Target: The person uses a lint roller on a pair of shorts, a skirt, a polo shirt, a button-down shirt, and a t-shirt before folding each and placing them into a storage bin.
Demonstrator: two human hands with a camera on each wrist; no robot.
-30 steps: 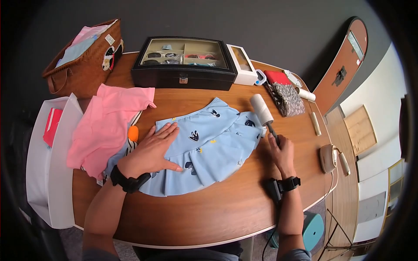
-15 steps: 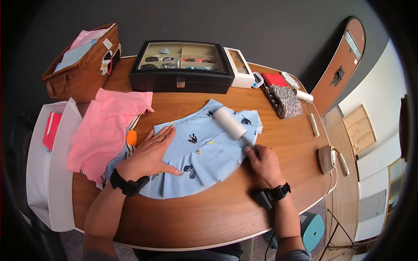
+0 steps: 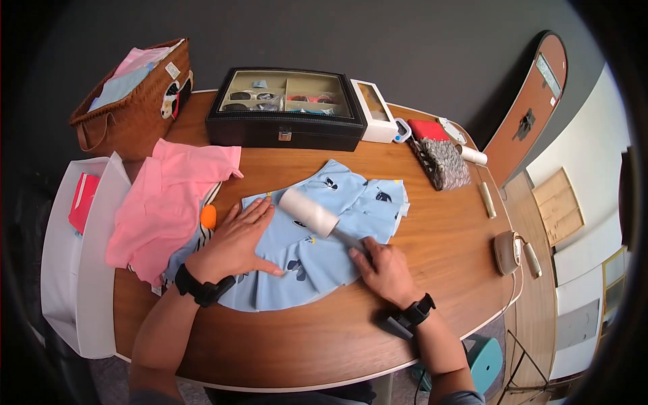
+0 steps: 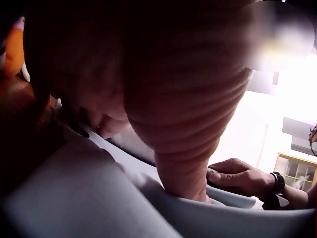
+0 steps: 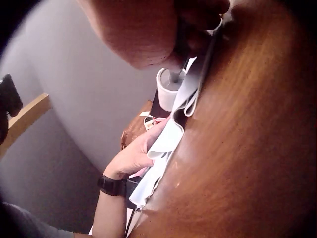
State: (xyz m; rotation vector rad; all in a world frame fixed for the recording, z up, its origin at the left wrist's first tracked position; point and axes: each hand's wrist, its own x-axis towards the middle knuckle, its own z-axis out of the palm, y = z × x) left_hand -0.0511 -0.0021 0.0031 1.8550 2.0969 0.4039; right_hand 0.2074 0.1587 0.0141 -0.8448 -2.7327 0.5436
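Note:
A light blue child's garment with a ruffled hem [image 3: 344, 202] lies spread on the wooden table, printed with dark and yellow motifs. My left hand [image 3: 236, 237] rests on its left part, fingers extended and thumb spread over the ruffle. My right hand [image 3: 386, 270] grips the dark handle of a lint roller [image 3: 309, 212], whose white cylinder lies over the middle of the garment, close to the left fingers. In the right wrist view the roller's white end [image 5: 168, 91] shows at the cloth, past the right hand. The left wrist view shows the left thumb [image 4: 183, 173] on the blue fabric.
Left of the garment lie a pink shirt [image 3: 169, 202], an orange piece [image 3: 208, 217] and a white box [image 3: 101, 270]. Behind stand a brown basket [image 3: 135, 115] and a black glasses case [image 3: 283, 131]. A patterned pouch [image 3: 445, 165] and a small beige device [image 3: 506, 253] sit at right.
My right hand has swept the lint roller leftward, from the garment's right edge to its middle near the left hand. The left hand stays in place on the fabric.

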